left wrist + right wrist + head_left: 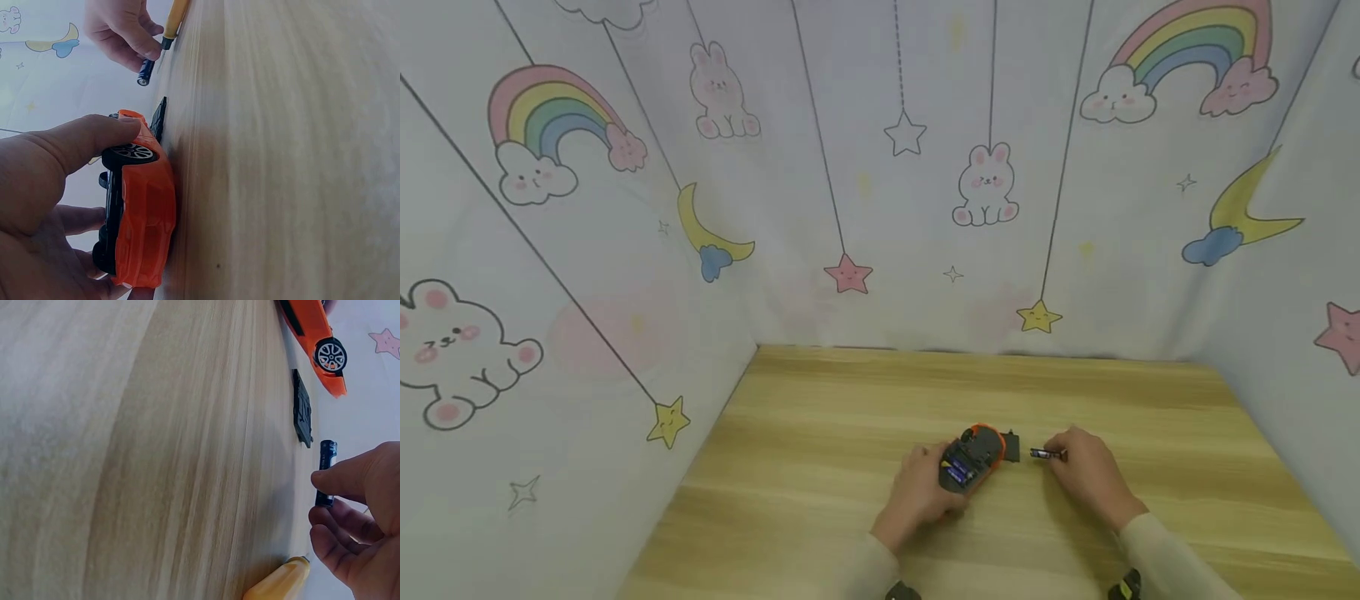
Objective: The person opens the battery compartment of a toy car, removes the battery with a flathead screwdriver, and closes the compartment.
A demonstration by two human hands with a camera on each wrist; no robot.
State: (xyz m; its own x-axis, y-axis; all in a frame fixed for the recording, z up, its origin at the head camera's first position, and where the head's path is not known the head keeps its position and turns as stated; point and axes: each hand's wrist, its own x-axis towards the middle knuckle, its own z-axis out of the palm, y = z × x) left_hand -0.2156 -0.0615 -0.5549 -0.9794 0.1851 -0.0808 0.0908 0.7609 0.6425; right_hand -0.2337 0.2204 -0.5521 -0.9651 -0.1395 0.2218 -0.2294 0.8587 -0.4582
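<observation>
An orange toy car lies upside down on the table, its black underside up and batteries in the uncovered compartment. My left hand grips it, thumb along one side and fingers round the other, as the left wrist view shows. A dark battery is pinched between thumb and fingers of my right hand, just above the table; the right wrist view shows the battery too. Between car and right hand lies a flat black cover.
A yellow-orange handle with a dark end lies beside my right hand, hidden under it in the head view. The wooden table meets cloth walls printed with rainbows, rabbits and stars at its back and sides.
</observation>
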